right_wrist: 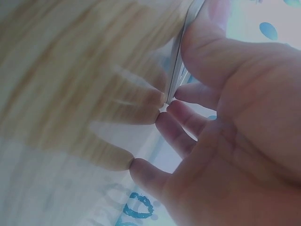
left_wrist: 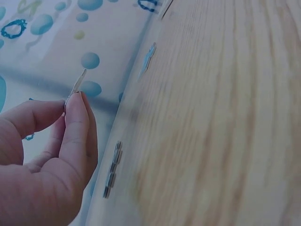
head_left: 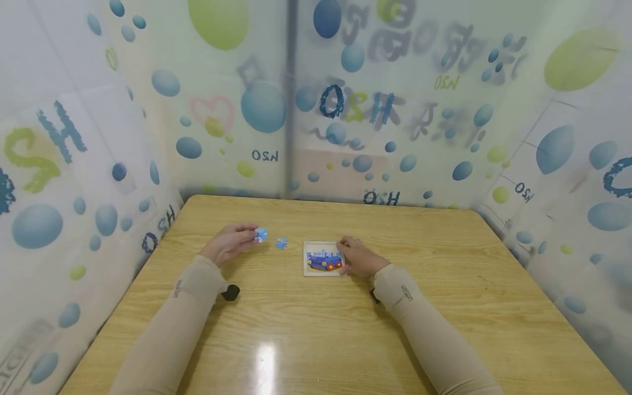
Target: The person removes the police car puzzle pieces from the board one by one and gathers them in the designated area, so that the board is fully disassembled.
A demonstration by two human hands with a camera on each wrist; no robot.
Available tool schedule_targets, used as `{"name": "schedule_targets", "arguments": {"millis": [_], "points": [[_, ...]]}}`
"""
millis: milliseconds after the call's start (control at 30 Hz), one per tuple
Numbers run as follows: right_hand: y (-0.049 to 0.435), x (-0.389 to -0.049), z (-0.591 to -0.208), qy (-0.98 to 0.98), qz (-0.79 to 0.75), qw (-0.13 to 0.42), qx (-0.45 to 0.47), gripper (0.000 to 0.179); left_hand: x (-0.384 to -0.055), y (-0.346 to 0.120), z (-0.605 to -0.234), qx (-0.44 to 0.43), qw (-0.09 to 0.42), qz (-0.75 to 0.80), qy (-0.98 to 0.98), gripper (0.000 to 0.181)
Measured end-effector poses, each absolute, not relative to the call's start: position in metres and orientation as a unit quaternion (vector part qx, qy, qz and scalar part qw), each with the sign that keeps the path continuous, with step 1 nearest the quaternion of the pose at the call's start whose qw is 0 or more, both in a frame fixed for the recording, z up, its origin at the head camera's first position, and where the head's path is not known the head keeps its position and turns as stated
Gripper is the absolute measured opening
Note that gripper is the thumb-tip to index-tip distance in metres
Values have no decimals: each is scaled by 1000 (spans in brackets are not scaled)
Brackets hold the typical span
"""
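While the left grip (head_left: 231, 242) pinches a small blue-patterned jigsaw piece (head_left: 261, 235), the white-framed rectangular picture puzzle (head_left: 321, 260) lies just past its three o'clock, nearer right grip (head_left: 362, 258) holding the three-o'clock edge.

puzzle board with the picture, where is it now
In the head view, the puzzle board lies near the middle of the table, the right hand holding its right edge and a loose blue piece to its left.
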State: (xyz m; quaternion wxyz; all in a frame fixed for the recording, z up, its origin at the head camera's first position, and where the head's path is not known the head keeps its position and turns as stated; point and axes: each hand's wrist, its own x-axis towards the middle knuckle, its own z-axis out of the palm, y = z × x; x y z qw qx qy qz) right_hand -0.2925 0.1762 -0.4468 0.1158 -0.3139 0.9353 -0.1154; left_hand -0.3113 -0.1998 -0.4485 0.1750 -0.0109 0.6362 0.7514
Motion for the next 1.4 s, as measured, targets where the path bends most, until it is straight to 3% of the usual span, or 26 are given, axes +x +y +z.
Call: {"name": "schedule_targets", "arguments": {"millis": [1400], "points": [[177, -295, -449, 938, -106, 125, -306, 78, -305, -254, -448, -48, 158, 744, 647, 56]]}}
